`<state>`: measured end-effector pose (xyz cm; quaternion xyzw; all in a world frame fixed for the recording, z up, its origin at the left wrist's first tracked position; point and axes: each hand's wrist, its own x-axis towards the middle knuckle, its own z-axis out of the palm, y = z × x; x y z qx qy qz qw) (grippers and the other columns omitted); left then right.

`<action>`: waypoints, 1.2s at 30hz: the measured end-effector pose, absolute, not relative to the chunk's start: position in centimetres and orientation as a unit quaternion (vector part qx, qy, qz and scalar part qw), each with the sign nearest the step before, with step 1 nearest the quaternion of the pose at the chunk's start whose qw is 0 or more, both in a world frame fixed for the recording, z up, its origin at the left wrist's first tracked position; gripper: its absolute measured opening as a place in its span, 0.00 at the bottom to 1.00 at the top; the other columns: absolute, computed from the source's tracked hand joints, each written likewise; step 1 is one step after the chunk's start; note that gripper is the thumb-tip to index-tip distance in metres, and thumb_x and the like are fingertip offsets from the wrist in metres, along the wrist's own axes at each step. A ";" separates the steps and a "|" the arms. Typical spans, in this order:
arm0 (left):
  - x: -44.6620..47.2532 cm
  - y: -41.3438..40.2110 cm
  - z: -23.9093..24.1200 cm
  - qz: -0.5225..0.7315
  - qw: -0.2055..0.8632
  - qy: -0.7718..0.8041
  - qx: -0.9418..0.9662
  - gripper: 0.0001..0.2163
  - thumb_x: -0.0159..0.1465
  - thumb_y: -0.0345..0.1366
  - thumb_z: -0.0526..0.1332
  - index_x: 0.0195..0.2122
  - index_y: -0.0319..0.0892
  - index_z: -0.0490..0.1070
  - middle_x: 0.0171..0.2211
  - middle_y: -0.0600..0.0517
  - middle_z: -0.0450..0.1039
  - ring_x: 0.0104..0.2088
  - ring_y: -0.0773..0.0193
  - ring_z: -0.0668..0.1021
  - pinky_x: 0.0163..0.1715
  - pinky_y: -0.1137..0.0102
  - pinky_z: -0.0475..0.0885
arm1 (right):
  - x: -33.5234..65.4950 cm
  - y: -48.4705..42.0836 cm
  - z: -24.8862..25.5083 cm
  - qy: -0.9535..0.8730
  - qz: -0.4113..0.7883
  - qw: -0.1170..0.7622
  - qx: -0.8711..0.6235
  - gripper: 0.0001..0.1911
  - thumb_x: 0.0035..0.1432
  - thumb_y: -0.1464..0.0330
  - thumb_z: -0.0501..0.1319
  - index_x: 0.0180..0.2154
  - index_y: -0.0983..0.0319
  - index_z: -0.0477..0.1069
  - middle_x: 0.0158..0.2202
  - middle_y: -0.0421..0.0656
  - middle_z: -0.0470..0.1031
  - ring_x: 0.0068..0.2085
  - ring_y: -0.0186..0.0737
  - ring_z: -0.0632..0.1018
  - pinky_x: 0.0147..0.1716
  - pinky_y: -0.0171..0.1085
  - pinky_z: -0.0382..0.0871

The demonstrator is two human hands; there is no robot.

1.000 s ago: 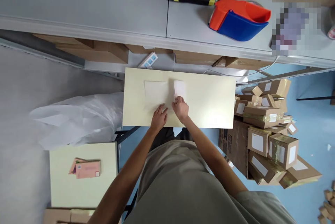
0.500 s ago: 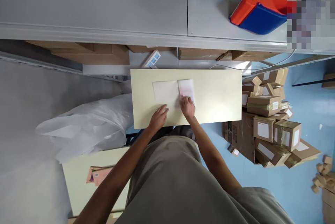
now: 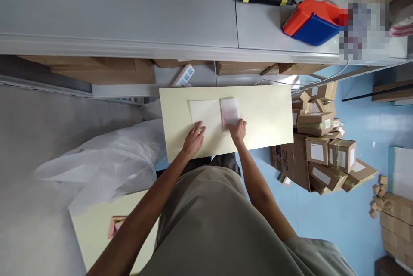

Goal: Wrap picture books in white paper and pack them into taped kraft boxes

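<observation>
A pale yellow table top (image 3: 264, 112) lies below me. On it sits a white flat sheet or mailer bag (image 3: 204, 112) with a smaller white and pinkish packet (image 3: 229, 110) at its right edge. My left hand (image 3: 193, 138) rests flat on the lower part of the white sheet, fingers stretched out. My right hand (image 3: 238, 130) touches the near edge of the small packet, its fingers curled on it.
A grey shelf (image 3: 129, 9) above holds an orange and blue tape dispenser (image 3: 309, 22) with a black and yellow handle. Taped cardboard boxes (image 3: 325, 147) are piled at the right on the blue floor. White plastic bags (image 3: 103, 159) lie at the left. A second yellow table (image 3: 93, 233) is lower left.
My right hand has slid from the packet's left side to its lower right edge. My left hand has crept a little up onto the sheet. The view has shifted.
</observation>
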<state>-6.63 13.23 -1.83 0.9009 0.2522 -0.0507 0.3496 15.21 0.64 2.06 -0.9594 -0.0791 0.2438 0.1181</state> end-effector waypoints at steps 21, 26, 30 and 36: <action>-9.2 13.1 -3.1 -0.086 0.323 0.229 0.914 0.32 0.70 0.27 0.54 0.76 0.33 0.64 0.78 0.37 0.61 0.79 0.47 0.63 0.80 0.53 0.56 | 5.6 8.3 1.3 -0.368 0.276 0.008 -0.888 0.16 0.80 0.68 0.53 0.64 0.62 0.66 0.59 0.56 0.75 0.58 0.50 0.79 0.48 0.40 0.79; -8.5 13.9 -2.6 -0.083 0.395 0.285 0.869 0.30 0.67 0.27 0.61 0.72 0.39 0.69 0.75 0.39 0.67 0.77 0.48 0.68 0.78 0.55 0.63 | 6.7 7.9 0.8 -0.362 0.305 0.027 -0.880 0.17 0.80 0.65 0.56 0.64 0.60 0.67 0.59 0.55 0.76 0.57 0.51 0.79 0.48 0.43 0.79; -6.5 15.0 -1.9 -0.014 0.426 0.489 0.761 0.30 0.69 0.33 0.67 0.72 0.43 0.67 0.69 0.38 0.72 0.63 0.48 0.81 0.65 0.57 0.76 | 9.5 6.3 0.9 -0.342 0.261 0.103 -0.897 0.20 0.77 0.61 0.60 0.65 0.60 0.68 0.62 0.57 0.74 0.60 0.55 0.77 0.51 0.46 0.79; -1.9 16.7 -0.7 -0.032 0.437 0.648 0.623 0.27 0.66 0.40 0.75 0.62 0.38 0.72 0.50 0.41 0.85 0.54 0.49 0.85 0.57 0.60 0.76 | 12.6 4.5 -1.0 -0.240 0.269 0.174 -0.916 0.27 0.68 0.62 0.68 0.65 0.61 0.67 0.59 0.57 0.77 0.58 0.57 0.79 0.55 0.50 0.77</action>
